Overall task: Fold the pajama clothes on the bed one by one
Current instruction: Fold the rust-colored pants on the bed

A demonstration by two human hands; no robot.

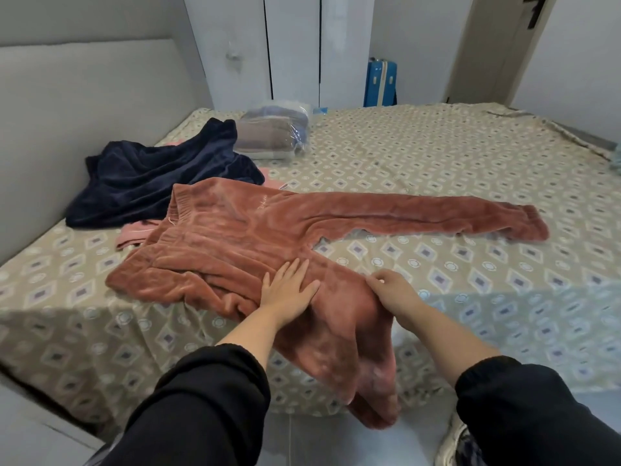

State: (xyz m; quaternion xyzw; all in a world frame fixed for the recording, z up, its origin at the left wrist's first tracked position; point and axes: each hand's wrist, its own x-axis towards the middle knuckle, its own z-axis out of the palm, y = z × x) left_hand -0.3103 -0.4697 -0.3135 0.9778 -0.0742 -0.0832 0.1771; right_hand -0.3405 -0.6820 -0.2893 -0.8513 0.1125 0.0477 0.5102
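One rust pants (235,237): left hand (290,290) flat atop, right hand (393,292) pinching; one navy garment (151,176).

Black long sleeves (208,408), gathered elastic cuffs (235,353), white patterned sneaker (454,443)

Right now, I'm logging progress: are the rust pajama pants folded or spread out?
Spread. One leg of the rust pajama pants lies across the bed, the other hangs over its edge.

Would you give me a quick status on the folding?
Left hand flat on rust pants; right hand pinching their near leg. Pants unfolded, one leg off the bed edge. Navy garment against waistband.
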